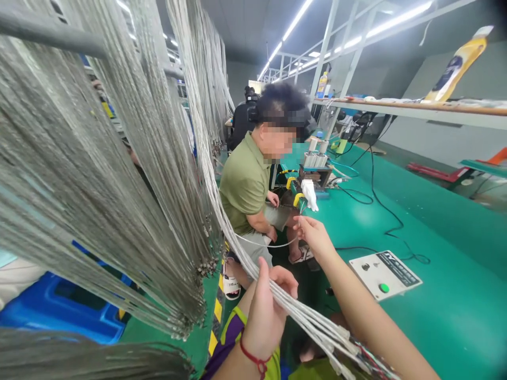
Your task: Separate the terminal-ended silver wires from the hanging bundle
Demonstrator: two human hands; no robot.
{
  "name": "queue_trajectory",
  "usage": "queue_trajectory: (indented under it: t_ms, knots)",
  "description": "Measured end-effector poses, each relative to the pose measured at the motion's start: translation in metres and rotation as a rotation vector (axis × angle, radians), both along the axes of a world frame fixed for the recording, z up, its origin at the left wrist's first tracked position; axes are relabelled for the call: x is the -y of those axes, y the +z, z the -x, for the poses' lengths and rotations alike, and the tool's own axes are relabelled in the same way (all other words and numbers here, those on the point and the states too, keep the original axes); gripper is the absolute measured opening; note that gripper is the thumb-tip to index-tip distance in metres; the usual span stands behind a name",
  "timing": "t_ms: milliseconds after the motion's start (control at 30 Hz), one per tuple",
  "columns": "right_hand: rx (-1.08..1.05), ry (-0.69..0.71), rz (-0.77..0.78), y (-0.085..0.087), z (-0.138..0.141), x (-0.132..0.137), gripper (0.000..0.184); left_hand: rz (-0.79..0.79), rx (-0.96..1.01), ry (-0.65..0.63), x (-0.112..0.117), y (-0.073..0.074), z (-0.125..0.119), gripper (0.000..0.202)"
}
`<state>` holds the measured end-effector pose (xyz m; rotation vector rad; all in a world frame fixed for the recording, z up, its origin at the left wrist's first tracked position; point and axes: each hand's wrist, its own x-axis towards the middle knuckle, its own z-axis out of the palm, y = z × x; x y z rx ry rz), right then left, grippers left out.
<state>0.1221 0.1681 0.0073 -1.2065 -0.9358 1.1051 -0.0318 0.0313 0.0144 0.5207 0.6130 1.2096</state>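
A bundle of thin pale cables (295,303) runs down from the upper left and across the palm of my left hand (271,298). The fingers of that hand curl around the bundle, and a red cord circles the wrist. Loose coloured wire ends show at the bundle's lower right end. My right hand (312,232) pinches a single pale cable (269,245) near its tip, out in front of the bench edge. This cable curves away from the bundle in a loop. The tip lies close to a white glove-like cloth (309,194) and a yellow bracket (298,199).
Dense hanks of cables (150,158) hang from a metal rail on the left, above a blue plastic bin (79,311). A green bench (443,301) on the right bears a control box (385,275) and a small press (316,169). A person in olive (245,179) sits ahead.
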Motion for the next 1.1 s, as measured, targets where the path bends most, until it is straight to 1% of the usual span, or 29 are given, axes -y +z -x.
queue_trajectory:
  t_ms: [67,167,267,367,467,567,700,833,933,1000,1067,1100]
  knots:
    - [0.003,0.009,0.008,-0.001,-0.001,-0.004,0.045,0.012,0.024,0.019,-0.004,0.006,0.002,0.071]
    - [0.006,0.026,0.009,-0.001,0.001,-0.010,0.041,0.031,0.128,0.062,-0.008,0.020,0.008,0.061]
    - [0.017,0.051,0.006,0.002,0.005,-0.015,0.035,0.029,0.208,0.070,-0.005,0.034,0.012,0.050]
    - [0.041,0.087,0.003,0.006,0.006,-0.017,0.030,0.000,0.196,0.080,0.001,0.043,0.010,0.041]
    - [0.070,0.124,0.002,0.006,0.006,-0.018,0.028,-0.044,0.154,0.079,0.005,0.044,0.006,0.035]
    - [0.093,0.156,0.001,0.002,0.006,-0.020,0.028,-0.074,0.130,0.087,0.008,0.042,0.004,0.032]
    - [0.130,0.157,-0.012,-0.005,0.005,-0.023,0.027,-0.024,0.102,0.097,0.011,0.040,0.007,0.024]
    - [0.192,0.125,-0.040,-0.005,0.003,-0.021,0.026,0.014,0.107,0.110,0.014,0.041,0.011,0.023]
    - [0.239,0.117,-0.048,0.002,0.001,-0.017,0.026,0.019,0.120,0.121,0.013,0.042,0.011,0.021]
    - [0.283,0.130,-0.037,0.012,-0.005,-0.013,0.027,0.004,0.120,0.118,0.011,0.042,0.012,0.020]
    - [0.344,0.187,-0.012,0.026,-0.015,-0.005,0.028,-0.021,0.112,0.106,0.010,0.041,0.013,0.019]
    - [0.378,0.243,0.003,0.034,-0.021,0.001,0.030,-0.037,0.107,0.096,0.010,0.040,0.013,0.019]
